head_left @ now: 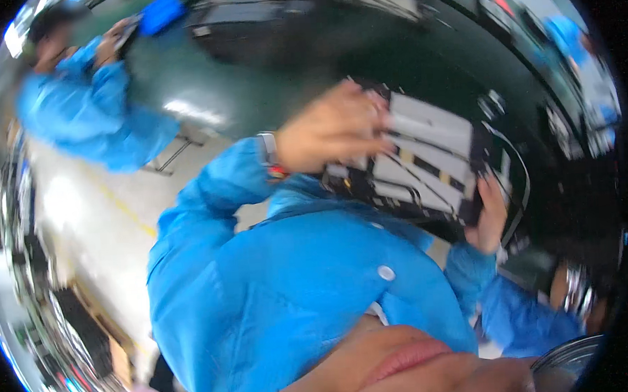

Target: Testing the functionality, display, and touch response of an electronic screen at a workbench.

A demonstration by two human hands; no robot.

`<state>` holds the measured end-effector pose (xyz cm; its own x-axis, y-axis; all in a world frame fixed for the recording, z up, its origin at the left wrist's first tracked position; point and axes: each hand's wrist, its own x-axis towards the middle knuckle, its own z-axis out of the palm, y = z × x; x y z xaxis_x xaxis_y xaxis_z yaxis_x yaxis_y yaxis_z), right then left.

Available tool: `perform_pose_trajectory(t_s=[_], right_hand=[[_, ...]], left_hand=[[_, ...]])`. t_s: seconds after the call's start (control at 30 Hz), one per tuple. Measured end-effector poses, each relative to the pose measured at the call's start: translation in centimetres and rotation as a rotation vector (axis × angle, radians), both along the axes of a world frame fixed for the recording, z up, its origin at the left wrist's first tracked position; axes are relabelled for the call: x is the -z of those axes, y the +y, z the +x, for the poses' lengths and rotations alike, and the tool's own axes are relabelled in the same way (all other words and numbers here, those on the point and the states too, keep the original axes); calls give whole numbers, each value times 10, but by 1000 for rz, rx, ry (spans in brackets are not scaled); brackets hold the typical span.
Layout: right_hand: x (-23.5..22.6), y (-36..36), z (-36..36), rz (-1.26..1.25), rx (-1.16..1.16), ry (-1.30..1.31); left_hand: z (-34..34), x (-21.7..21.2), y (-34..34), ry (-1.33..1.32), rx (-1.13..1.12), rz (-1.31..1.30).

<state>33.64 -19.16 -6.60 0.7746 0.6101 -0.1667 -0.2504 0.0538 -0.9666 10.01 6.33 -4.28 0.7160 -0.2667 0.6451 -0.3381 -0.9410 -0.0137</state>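
A flat, dark-framed electronic device (pixel 431 129) with pale grey panels, black cables and a few yellow parts facing up is tilted in front of my chest. My right hand (pixel 489 219) is closed on its right-hand edge, with the thumb on top. My left hand (pixel 335 127), with a watch at the wrist, reaches across the left side of the device. Motion blurs its fingers, so whether they grip the edge or only lie over it is unclear. Part of the device's left side is hidden under that hand.
A dark green worktable (pixel 286 70) stretches beyond the device. More blurred devices (pixel 241 19) lie at its far side. A pale cable (pixel 522 164) curves beside the device. A person in blue (pixel 86 112) works at the left; a blue sleeve (pixel 522 313) is near at lower right.
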Motion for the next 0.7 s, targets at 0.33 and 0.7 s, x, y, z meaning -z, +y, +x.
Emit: perform_pose_trajectory(t_s=[0.33, 0.7], right_hand=[[-104, -58, -23, 391, -387, -1673], [-115, -84, -86, 1029, 272, -1918]], left_hand=[[-3, -5, -33, -181, 171, -4], [-5, -4, -40, -159, 120, -10]])
